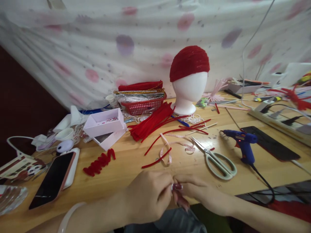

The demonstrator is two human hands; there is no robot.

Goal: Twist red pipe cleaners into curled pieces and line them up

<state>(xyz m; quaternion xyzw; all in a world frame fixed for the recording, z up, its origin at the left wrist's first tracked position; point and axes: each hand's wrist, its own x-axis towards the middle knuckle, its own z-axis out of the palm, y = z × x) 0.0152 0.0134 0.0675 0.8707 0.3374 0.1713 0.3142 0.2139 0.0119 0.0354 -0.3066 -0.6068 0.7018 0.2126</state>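
My left hand [152, 192] is closed, knuckles up, at the front edge of the table. It meets my right hand [201, 192], whose thumb and fingers are pinched together against it. Whatever sits between the fingertips is hidden. Just beyond the hands lies a short red pipe cleaner [156, 159] beside a curled pink measuring tape [169, 158]. Bent red pipe-cleaner pieces [99, 164] rest in a row to the left. Scissors with pale green handles [220, 165] lie to the right, blades pointing away. Farther back is a bundle of red pipe cleaners [153, 122].
A white foam head [189, 87] wearing a red covering [190, 63] stands at the back. Near it is a red basket [144, 106]. A blue glue gun [244, 145], a dark phone [272, 142] and a power strip [279, 121] occupy the right; another phone [53, 179] and white boxes [104, 124], the left.
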